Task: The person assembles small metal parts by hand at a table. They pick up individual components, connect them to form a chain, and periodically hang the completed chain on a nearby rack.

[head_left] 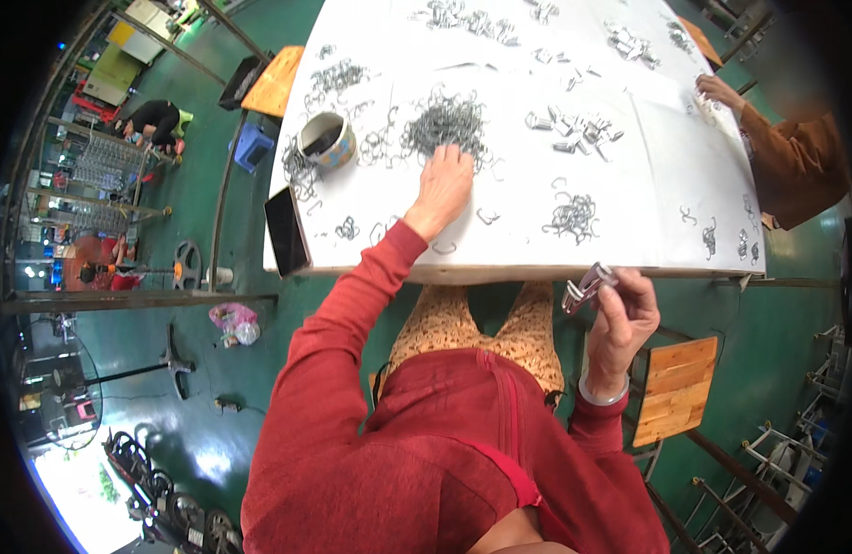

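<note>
On the white table (pixel 518 235) my left hand (pixel 444 187) reaches to the near edge of a large pile of small grey wire hooks (pixel 447 123). Its fingers are bent down and close together at the hooks; whatever is between the tips is hidden. Just off the table's front edge, my right hand (pixel 626 319) pinches a small shiny metal clip (pixel 587 288) between thumb and fingers. The clip looks like a short silver body with a curved hook at one end. A smaller heap of hooks (pixel 574 217) lies on the table nearby.
Left of the big pile stand a round tub (pixel 328 140) and a dark phone (pixel 286 231) at the table's edge. Silver cylindrical pieces (pixel 578 131) lie farther right. Across the right edge, another person's hand (pixel 721 92) works. A wooden stool (pixel 675 390) stands at lower right.
</note>
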